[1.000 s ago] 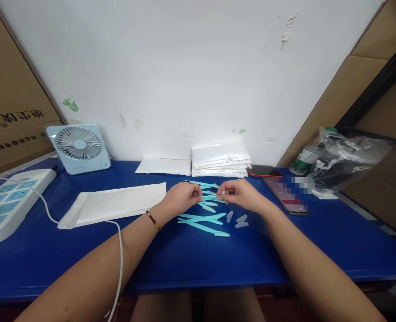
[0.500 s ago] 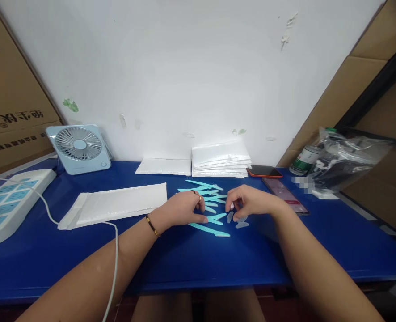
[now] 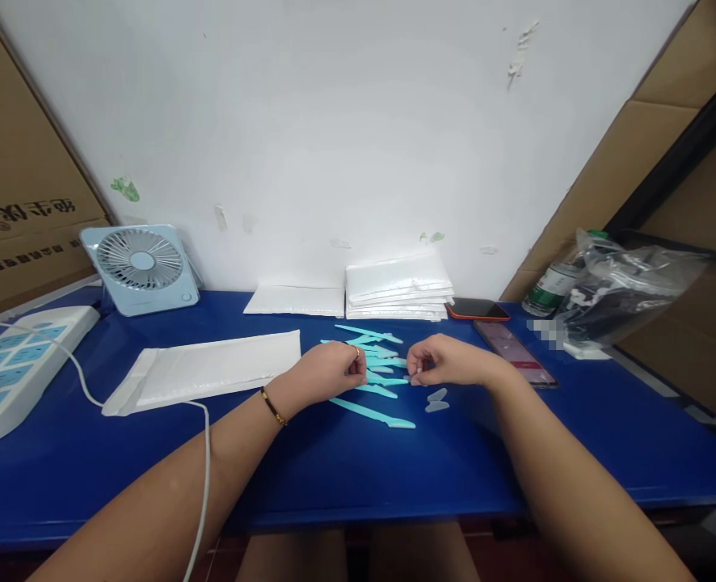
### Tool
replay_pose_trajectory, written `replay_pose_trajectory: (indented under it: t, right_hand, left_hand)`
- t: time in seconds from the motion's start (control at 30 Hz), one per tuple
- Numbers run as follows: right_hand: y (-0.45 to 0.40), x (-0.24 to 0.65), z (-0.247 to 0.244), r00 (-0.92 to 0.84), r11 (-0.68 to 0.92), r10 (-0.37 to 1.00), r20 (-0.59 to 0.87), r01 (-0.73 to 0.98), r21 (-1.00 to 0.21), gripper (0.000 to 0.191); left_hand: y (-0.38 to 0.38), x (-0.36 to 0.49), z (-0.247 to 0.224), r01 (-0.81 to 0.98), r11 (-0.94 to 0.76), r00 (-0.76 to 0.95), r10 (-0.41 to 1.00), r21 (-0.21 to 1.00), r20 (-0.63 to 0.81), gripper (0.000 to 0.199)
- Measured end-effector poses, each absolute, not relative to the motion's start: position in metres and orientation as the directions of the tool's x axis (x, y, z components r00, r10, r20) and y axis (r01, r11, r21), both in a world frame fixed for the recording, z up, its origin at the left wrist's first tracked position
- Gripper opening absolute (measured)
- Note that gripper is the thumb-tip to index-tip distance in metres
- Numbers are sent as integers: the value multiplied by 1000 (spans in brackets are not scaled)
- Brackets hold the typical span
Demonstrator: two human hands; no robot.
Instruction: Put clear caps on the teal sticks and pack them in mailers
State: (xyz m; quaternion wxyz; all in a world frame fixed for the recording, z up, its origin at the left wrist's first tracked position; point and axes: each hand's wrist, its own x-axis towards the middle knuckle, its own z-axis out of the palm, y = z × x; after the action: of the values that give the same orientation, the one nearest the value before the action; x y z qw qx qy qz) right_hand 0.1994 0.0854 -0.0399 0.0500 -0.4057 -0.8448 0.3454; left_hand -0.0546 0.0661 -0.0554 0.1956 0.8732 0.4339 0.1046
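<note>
My left hand (image 3: 337, 372) is closed, pinching a turquoise eyebrow razor (image 3: 388, 381) that points right. My right hand (image 3: 446, 361) is closed in a pinch at that razor's blade end; a small clear blade cap is partly visible at its fingertips. Several more turquoise razors (image 3: 367, 333) lie in a loose pile behind and under my left hand, partly hidden by it. One separate razor (image 3: 400, 423) lies nearer the front. Two clear blade caps (image 3: 436, 406) rest on the blue table below my right hand.
A white padded envelope (image 3: 225, 368) lies on the left, with a white cable (image 3: 207, 453) crossing by it. Stacked envelopes (image 3: 398, 283) stand against the wall. A fan (image 3: 141, 271) and power strip (image 3: 31, 356) are left; two phones (image 3: 519, 356) and a plastic bag (image 3: 630, 283) are right.
My left hand has lifted a razor from the pile. My right hand has picked up one clear cap and brought it against the razor's end.
</note>
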Motion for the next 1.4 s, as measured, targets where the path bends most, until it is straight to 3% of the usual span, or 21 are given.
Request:
replay_pose_trajectory:
  t: [0.17,0.53,0.7,0.83,0.9,1.0,1.07,1.17,1.4]
  right_hand:
    - [84,206,-35,-650,371,746,-144,586,-721,26]
    - [80,185,-46,-628,407,776,51,439,-801,18]
    - [84,177,-54,-579,435,809,103,470,-768,17]
    - [89,193,-45,-535,517,825,184,581,-629,18]
    - [91,207,-39,-591,528,801,97,621,-579,17]
    - [91,224,-34,-657,481,722,-215,701,-526,21]
    - [92,227,-36,-657,484,679,-327,736,-474,20]
    - [92,221,-41,-664,494,676,-320,731,-471,16]
    - [87,208,-38,-628,334,744,-229,645,-687,23]
  left_hand:
    - [71,-60,-52,724,-504,557,830,471,33,17]
    - [70,-56,-54,696,-518,556,827,497,84,17]
    - [69,-52,-54,720,-516,515,845,463,141,14]
    - [67,-55,-49,739,-540,502,840,403,204,26]
    - [66,-58,-49,734,-572,576,810,366,110,25]
    - [64,-60,-52,727,-590,636,772,350,-19,20]
    - [63,-60,-55,730,-580,637,769,362,-52,14]
    - [63,-59,-55,740,-544,614,786,396,-68,13]
    - [67,-60,-48,734,-441,540,840,516,-49,21]
